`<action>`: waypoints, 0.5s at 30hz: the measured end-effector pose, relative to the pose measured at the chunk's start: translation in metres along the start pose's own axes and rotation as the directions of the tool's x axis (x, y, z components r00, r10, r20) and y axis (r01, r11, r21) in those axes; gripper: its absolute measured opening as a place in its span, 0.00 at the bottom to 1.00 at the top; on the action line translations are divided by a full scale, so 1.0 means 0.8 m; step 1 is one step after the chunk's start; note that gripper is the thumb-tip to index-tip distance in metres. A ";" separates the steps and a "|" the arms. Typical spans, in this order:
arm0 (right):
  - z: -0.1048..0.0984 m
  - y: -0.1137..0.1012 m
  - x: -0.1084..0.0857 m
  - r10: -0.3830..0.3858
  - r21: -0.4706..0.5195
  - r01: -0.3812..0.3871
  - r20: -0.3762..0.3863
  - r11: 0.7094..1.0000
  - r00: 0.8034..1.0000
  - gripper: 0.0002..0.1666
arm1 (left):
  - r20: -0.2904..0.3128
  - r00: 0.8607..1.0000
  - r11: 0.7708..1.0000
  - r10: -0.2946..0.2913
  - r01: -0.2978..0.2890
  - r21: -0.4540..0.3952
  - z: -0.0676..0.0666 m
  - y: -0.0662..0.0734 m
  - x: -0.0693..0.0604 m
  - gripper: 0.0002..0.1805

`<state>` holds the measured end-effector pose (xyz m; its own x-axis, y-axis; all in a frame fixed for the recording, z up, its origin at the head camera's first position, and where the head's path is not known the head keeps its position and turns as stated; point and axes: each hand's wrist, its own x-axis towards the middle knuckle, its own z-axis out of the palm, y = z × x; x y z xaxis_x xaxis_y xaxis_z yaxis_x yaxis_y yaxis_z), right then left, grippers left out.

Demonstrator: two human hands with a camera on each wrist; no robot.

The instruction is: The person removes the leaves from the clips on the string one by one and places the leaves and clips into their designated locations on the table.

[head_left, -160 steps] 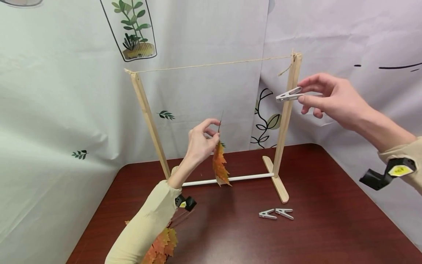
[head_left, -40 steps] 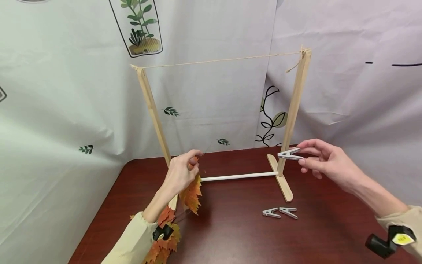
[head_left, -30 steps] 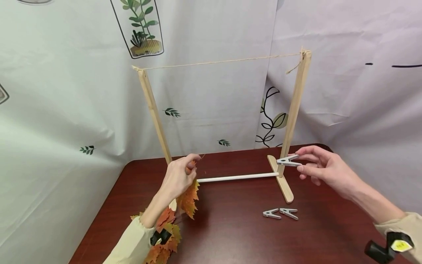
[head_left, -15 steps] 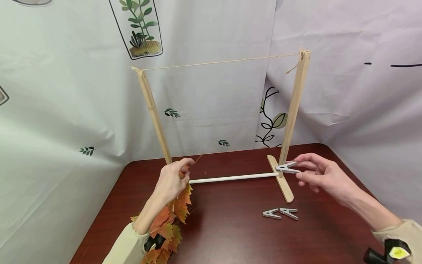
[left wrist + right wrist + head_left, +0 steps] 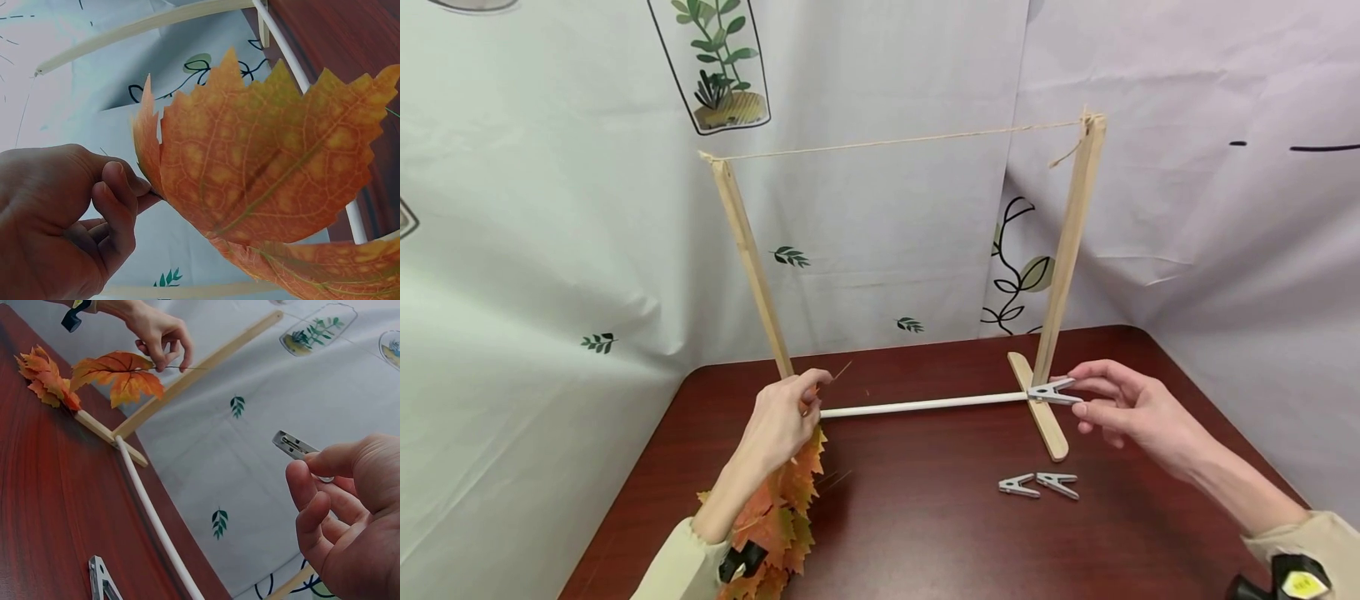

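My left hand pinches the thin stem of an orange maple leaf, which hangs below the fingers in front of the frame's left post. In the right wrist view that same leaf is held just above a pile of leaves. At the right, my right hand holds a grey clothespin between thumb and fingers, near the foot of the right post. Two more clothespins lie side by side on the table below it.
A wooden frame stands on the dark red table, with a string tied between its post tops and a white rod low across. A patterned white cloth hangs behind.
My left hand has come down and left with the maple leaf, from mid-frame to over the leaf pile. My right hand has lowered, the clothespin still held. The clothespins on the table lie unchanged.
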<state>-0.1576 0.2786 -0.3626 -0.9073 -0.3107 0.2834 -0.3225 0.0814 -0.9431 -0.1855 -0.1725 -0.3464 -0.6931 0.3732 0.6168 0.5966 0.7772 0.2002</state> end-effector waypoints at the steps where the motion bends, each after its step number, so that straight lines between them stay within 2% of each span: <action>1: 0.000 0.001 0.000 -0.001 0.004 0.001 0.002 1.000 1.000 0.19 | 0.000 1.000 1.000 -0.002 0.002 0.003 0.000 -0.001 -0.001 0.20; 10: 0.004 0.010 -0.005 0.011 0.031 -0.012 0.012 0.999 1.000 0.20 | 0.005 1.000 1.000 -0.011 0.011 0.014 -0.004 -0.009 -0.008 0.17; 15: 0.007 0.015 -0.007 0.016 0.040 -0.017 0.015 0.999 1.000 0.19 | 0.012 1.000 0.999 -0.021 0.020 0.033 -0.006 -0.012 -0.014 0.21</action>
<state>-0.1547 0.2765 -0.3769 -0.9081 -0.3235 0.2657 -0.2963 0.0483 -0.9539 -0.1816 -0.1869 -0.3512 -0.7101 0.3634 0.6031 0.5687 0.8010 0.1870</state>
